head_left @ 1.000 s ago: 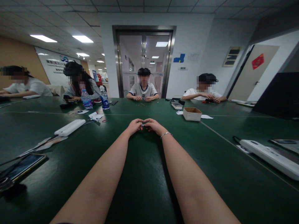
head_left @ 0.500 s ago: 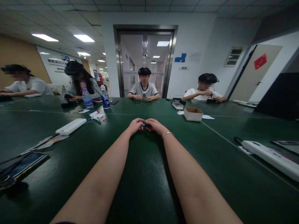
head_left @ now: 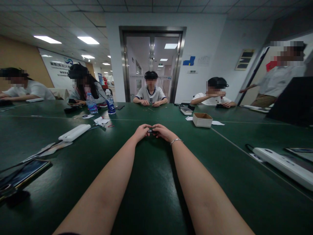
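two arms: both forearms stretch out over the green table point(head_left: 151, 195), hands meeting at the middle of it
near left: a phone point(head_left: 23, 173) lying flat by the table edge
near right: a white power strip point(head_left: 283, 164), a dark flat device just past it
left hand point(head_left: 141, 131): fingers curled in, pinching one end of a small dark object point(head_left: 152, 131)
right hand point(head_left: 162, 132): curled the same way on the other end, thin bracelet point(head_left: 176, 141) on the wrist
small dark object: sits between the fingertips of both hands, right at the tabletop, too tiny to say what it is
mid left: another white power strip point(head_left: 74, 132), some paper scraps past it
mid right: open cardboard box point(head_left: 201, 119) with paper under it
far left: two water bottles point(head_left: 109, 102) with blue labels, side by side
far side: four people seated along the far edge, hands busy with small stuff, and one more person point(head_left: 278, 81) standing far right by the door
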The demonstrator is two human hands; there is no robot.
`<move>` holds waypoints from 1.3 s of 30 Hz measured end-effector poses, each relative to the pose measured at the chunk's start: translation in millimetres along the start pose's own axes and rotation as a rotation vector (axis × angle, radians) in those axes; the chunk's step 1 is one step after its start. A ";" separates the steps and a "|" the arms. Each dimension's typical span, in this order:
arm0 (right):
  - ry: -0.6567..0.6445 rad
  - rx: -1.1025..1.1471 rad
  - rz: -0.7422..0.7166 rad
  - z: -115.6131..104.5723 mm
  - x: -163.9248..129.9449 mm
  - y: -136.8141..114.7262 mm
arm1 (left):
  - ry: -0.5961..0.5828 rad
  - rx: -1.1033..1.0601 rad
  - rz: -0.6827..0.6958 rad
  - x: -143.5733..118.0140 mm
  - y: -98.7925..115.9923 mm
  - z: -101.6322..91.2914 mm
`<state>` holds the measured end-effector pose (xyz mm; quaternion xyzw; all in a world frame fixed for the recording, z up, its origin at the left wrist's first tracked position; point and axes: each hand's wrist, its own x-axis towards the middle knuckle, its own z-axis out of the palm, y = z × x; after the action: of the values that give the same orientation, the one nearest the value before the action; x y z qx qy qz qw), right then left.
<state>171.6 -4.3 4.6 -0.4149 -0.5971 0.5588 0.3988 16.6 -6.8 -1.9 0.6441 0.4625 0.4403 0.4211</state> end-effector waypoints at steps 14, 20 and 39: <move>-0.010 -0.015 0.013 0.6 -3.2 -3.0 | -0.001 0.001 -0.005 -1.3 2.0 -0.3; -0.006 -0.014 0.023 1.4 -2.0 -2.2 | 0.005 0.009 -0.001 -0.5 0.9 -1.1; -0.003 -0.077 -0.072 -0.1 -4.7 0.0 | 0.005 0.032 0.021 0.9 -4.1 -0.9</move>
<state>173.3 -8.7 4.5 -0.4072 -0.6333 0.5213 0.4017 15.0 -5.0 -5.4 0.6545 0.4636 0.4391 0.4049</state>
